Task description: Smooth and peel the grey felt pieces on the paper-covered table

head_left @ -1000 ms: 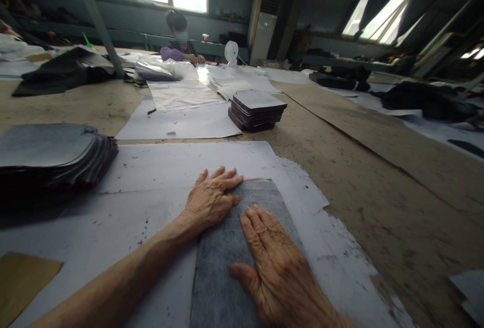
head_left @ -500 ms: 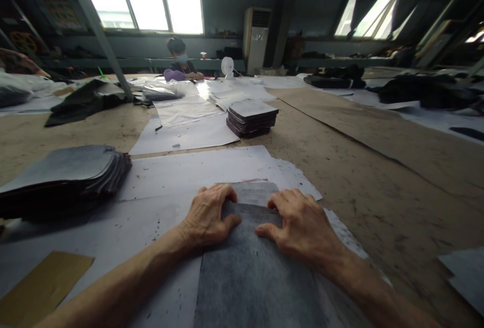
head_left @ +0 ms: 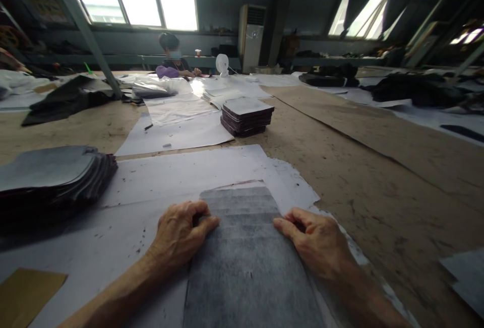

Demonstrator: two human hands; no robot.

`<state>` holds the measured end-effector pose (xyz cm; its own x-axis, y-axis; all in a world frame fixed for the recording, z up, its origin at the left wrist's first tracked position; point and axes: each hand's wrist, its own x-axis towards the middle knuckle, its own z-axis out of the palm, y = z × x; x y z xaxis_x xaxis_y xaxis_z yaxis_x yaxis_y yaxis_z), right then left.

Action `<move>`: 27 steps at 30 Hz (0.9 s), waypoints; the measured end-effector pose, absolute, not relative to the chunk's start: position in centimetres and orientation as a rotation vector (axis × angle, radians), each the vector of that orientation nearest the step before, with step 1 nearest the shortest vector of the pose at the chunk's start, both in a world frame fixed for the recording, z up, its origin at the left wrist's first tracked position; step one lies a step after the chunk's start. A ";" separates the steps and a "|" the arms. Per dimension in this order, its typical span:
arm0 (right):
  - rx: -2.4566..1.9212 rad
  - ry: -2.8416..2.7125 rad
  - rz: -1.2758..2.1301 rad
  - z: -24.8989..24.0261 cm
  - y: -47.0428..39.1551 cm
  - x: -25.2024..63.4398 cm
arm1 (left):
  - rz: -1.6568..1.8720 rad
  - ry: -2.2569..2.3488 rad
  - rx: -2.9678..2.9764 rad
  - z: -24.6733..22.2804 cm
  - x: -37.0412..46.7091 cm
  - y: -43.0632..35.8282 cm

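Note:
A long grey felt-like fabric panel (head_left: pixel 247 272) lies lengthwise in front of me on white paper (head_left: pixel 151 177), with faint crosswise crease bands near its far end. My left hand (head_left: pixel 182 230) pinches its left edge between thumb and curled fingers. Opposite, my right hand (head_left: pixel 315 235) has the right edge pinched the same way. The panel's near end runs out of the bottom of the view. Whether it is one layer or several I cannot tell.
Left of me sits a tall stack of grey-topped dark pieces (head_left: pixel 49 174); a smaller stack (head_left: pixel 247 109) stands farther ahead. A brown card (head_left: pixel 32 295) lies at lower left. Across the table (head_left: pixel 340 167) are a masked person (head_left: pixel 172 58), a white fan (head_left: pixel 222 65) and dark cloth (head_left: pixel 419 88).
My hands have moved apart and slightly nearer, from a fold across the panel to its two side edges. The far part now lies flatter. The view has shifted slightly.

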<state>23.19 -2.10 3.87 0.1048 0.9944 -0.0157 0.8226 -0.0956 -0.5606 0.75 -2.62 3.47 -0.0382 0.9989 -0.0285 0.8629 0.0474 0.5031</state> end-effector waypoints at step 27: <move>-1.642 -1.907 0.245 2.9 -1.9 23.3 | 0.739 1.878 2.072 2.6 0.3 -3.2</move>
<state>23.26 -1.87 2.90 -0.0511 0.9461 0.3198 0.8346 0.2164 -0.5066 0.33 -3.20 2.59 0.0414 0.9789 0.2002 0.8530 -0.1389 0.5032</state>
